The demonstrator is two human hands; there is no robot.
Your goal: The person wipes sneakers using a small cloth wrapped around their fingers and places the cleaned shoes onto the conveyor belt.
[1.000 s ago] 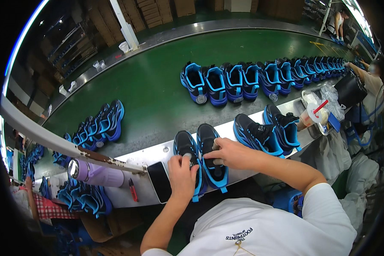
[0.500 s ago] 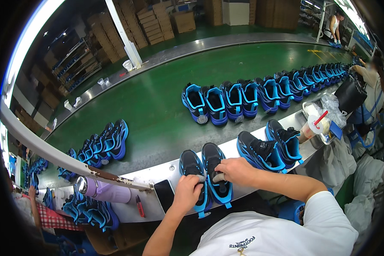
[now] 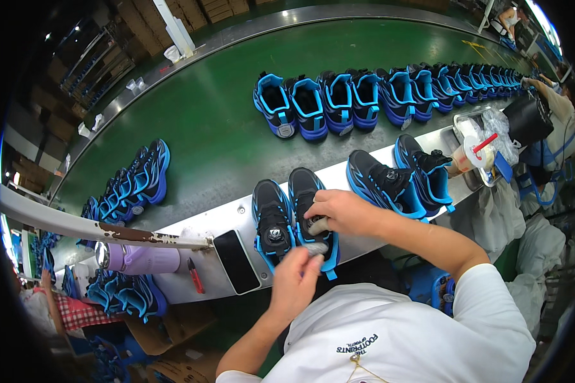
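Two black and blue sneakers stand side by side on the metal ledge in front of me, toes pointing away. My right hand (image 3: 344, 212) is closed on the right sneaker (image 3: 305, 185) at its tongue, with a beige cover on one finger. Curled at the heel opening of that same sneaker is my left hand (image 3: 294, 282), a grey cover on a fingertip. Whatever lies between its fingers is hidden. The left sneaker (image 3: 269, 203) stands untouched, a round dial on its tongue. Another pair of sneakers (image 3: 380, 182) sits just to the right.
A long row of sneakers (image 3: 354, 96) runs along the green belt (image 3: 217, 115), with more sneakers (image 3: 137, 175) at left. A phone (image 3: 236, 262), red marker (image 3: 195, 276) and purple bottle (image 3: 144, 259) lie left, below a metal bar (image 3: 108, 231). A cup (image 3: 469, 153) stands right. Co-workers are farther off.
My left hand has left the left sneaker and moved right to the right sneaker's heel opening. My right hand stays at that sneaker's tongue. The view has tilted downward.
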